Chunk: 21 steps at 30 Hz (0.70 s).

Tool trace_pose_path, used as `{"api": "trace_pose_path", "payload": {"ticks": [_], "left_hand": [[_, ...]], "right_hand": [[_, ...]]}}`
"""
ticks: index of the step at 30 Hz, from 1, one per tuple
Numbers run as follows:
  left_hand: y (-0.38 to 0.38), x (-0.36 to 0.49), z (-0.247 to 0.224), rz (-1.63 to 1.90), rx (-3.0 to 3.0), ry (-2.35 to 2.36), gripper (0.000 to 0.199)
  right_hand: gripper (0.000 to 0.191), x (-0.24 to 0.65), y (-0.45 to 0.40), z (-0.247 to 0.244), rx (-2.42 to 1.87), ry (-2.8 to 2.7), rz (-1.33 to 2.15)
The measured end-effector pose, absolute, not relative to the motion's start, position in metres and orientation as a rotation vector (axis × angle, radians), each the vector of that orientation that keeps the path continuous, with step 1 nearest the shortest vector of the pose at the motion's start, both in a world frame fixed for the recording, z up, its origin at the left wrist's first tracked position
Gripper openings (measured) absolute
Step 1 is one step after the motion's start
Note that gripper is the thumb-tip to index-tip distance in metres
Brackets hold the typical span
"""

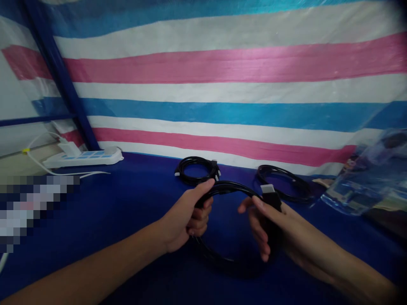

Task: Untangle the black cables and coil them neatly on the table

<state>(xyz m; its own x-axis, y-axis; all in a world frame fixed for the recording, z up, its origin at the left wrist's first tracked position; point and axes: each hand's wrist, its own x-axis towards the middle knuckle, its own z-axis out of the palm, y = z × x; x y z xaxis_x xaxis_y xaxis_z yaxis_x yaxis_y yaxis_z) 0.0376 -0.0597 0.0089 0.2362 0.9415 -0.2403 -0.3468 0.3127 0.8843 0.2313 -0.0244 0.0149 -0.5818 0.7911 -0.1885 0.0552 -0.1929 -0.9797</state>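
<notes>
The held cable coil is a bundle of black cable, raised above the near middle of the blue surface. The left grip is clamped on the left side of the coil, thumb over the top, fingers curled beneath. The right grip is at the right side, next to the connector; its fingers are loosely curled, tips apart from the thumb. Whether it bears firmly on the cable cannot be told.

Handling: the coil is probably light and springy, with a smooth jacket that may slide a little under the fingers. No tie is discernible; loops could spread if held at one point only. Hold the full bundle at two opposite sides. Avoid loading the connector or bending the cable sharply at its neck; the light-coloured tip is likely the most delicate part.

Surroundings: a second coil, with connectors at its sides, lies near the far edge of the surface, just beyond the left grip. A third coil lies to its right, partly behind the right grip and connector. A clear plastic bag occupies the far right corner. A white power strip sits at the far left corner, well apart from the work. A striped sheet closes off the far edge and limits reach there.
</notes>
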Motion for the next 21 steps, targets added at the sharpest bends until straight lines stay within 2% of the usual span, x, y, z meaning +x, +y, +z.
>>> {"api": "trace_pose_path", "payload": {"ticks": [4, 11, 13, 18, 21], "left_hand": [[-0.058, 0.036, 0.009, 0.992, 0.764, 0.965, 0.057], [-0.054, 0.036, 0.002, 1.082, 0.884, 0.885, 0.039], [-0.056, 0.037, 0.004, 1.097, 0.912, 0.872, 0.041], [-0.062, 0.037, 0.008, 1.194, 1.311, 0.878, 0.056], [-0.061, 0.036, 0.005, 1.185, 1.351, 0.885, 0.056]], "right_hand": [[0.039, 0.230, -0.026, 0.013, -1.011, -1.540, 1.726], [0.032, 0.228, -0.025, 0.009, -1.081, -1.555, 1.722], [0.030, 0.228, -0.028, 0.011, -1.107, -1.577, 1.570], [0.018, 0.239, -0.037, 0.021, -0.919, -1.953, 0.847], [0.018, 0.243, -0.033, 0.022, -0.892, -2.107, 0.860]]}}
